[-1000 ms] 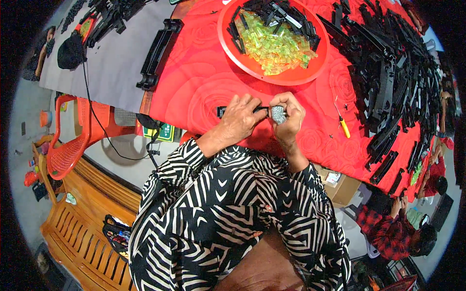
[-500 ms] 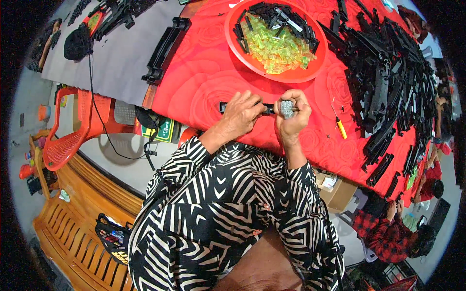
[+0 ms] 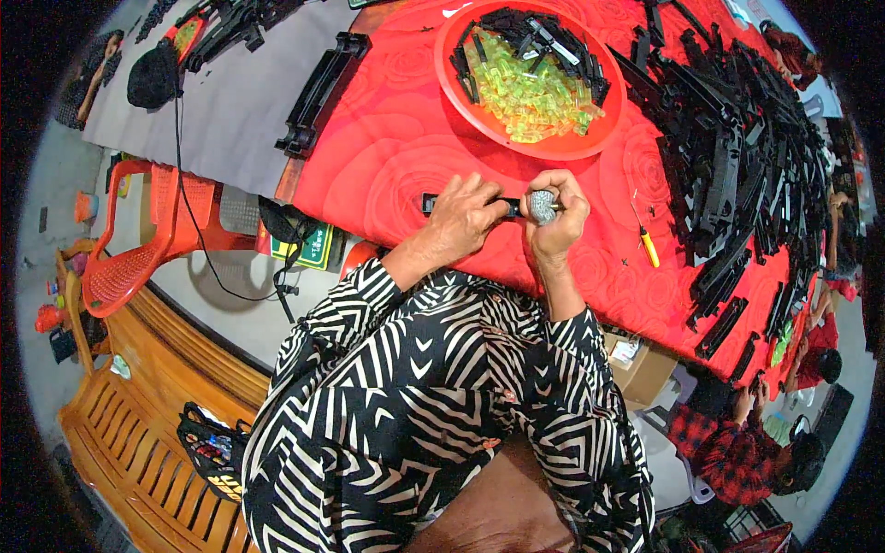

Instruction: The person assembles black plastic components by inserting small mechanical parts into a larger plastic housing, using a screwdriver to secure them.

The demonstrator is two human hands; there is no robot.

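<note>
Just on the wearer's side of the red basin (image 3: 604,136), both hands work close together over the red-clothed desk (image 3: 387,138). The left hand (image 3: 466,217) has its fingers bent and closed over a narrow black piece (image 3: 430,204), which lies across the near side of the basin, its left end sticking out past the knuckles and a short stretch showing again toward the other hand; how tight that hold is cannot be told. The right hand (image 3: 560,221) is balled into a fist around a grey knob (image 3: 542,206) — its rounded, rough-looking end pokes out at the thumb side, while the rest is hidden in the palm. Compared with a second ago, a little more of the black piece is visible between the two hands; against half a second ago, their grips look the same. The whole view has shifted slightly, yet the basin keeps its load: yellow-green clear pieces (image 3: 535,101) with small black parts (image 3: 544,37) along its far side. To the right of the basin, and nearer the wearer, the yellow-handled screwdriver (image 3: 650,247) lies where it did — beyond it, farther right of the basin, spreads the heap of long black parts (image 3: 737,157). Left of the basin, a long black frame (image 3: 323,92) rests near the edge of the grey cloth (image 3: 230,120), also unchanged.
</note>
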